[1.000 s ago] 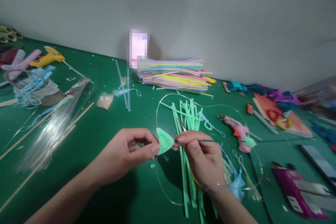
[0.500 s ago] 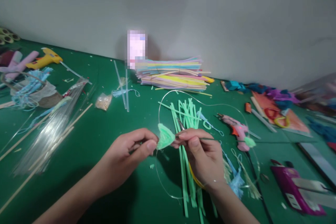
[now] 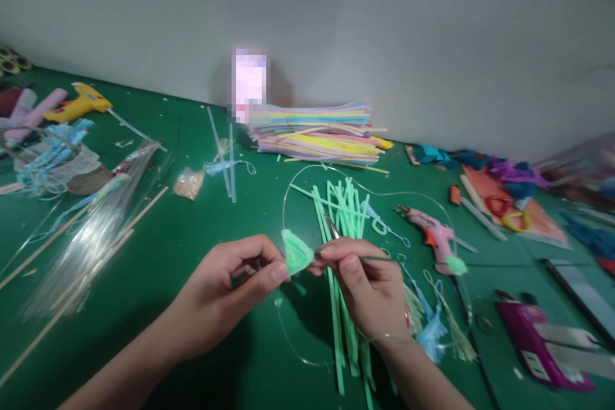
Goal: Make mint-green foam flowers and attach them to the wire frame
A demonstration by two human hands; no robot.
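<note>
My left hand point(image 3: 235, 295) is closed, pinching the left edge of a small light-green fuzzy piece point(image 3: 298, 252) between thumb and forefinger. The piece is roughly triangular with curved ridges. My right hand point(image 3: 362, 282) grips a thin dark rod point(image 3: 372, 259), whose tip end is by the green piece's right corner; I cannot tell its exact kind. A clear thin line point(image 3: 283, 208) loops from the green piece around to the right, where a second green piece point(image 3: 456, 265) hangs in front of a pink glue gun point(image 3: 438, 237). Beneath my right hand lie green fuzzy strips point(image 3: 336, 314) and scissors point(image 3: 331, 227), partly hidden.
Bundles of pastel fuzzy strips point(image 3: 317, 134) lie by the wall. To the left are a yellow glue gun point(image 3: 84, 104), clear sticks point(image 3: 96, 243) and a small bag of beads point(image 3: 188, 183). A purple device point(image 3: 541, 339) and blue tassels point(image 3: 432, 330) lie at right.
Both hands and the green piece have shifted slightly left, and the line loop has swung with them. The second green piece now hangs a little further left. Both grips are kept.
</note>
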